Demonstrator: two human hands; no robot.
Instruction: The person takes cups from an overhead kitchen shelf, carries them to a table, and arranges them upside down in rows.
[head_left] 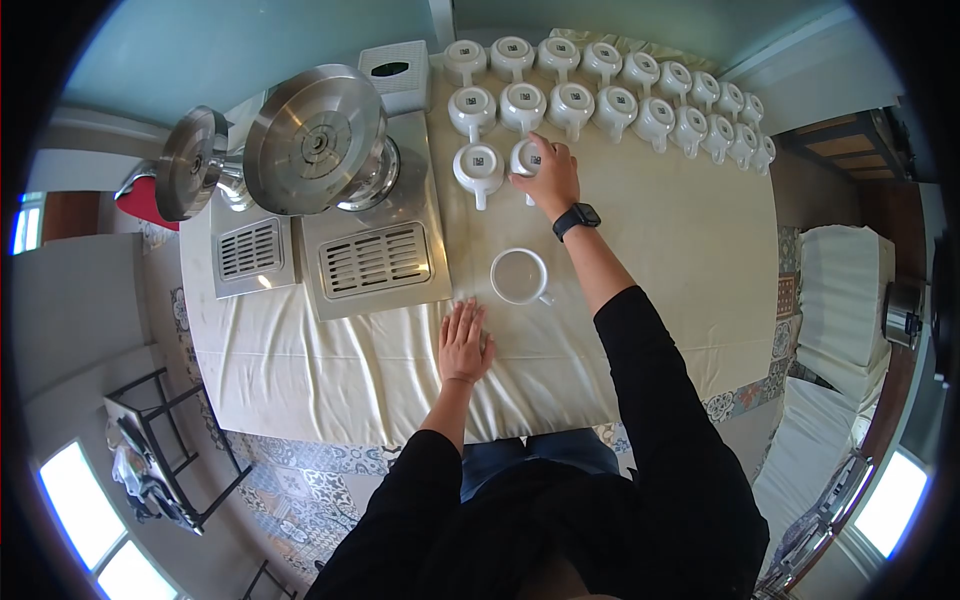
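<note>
My right hand (552, 178), with a dark watch on the wrist, is closed around an upside-down white cup (524, 158) in the front row. Just left of it stands another upside-down cup (478, 168). Nearer to me, an upright white cup (519, 276) shows its open mouth, its handle pointing to the lower right. My left hand (464, 342) lies flat on the cream tablecloth (650, 340), fingers spread, left of and below the upright cup, holding nothing.
Upside-down white cups (571, 105) fill two long rows along the table's back edge. On the left are metal dispensers (318, 140) with slotted drip trays (375, 260). A white tissue box (396, 77) sits behind them.
</note>
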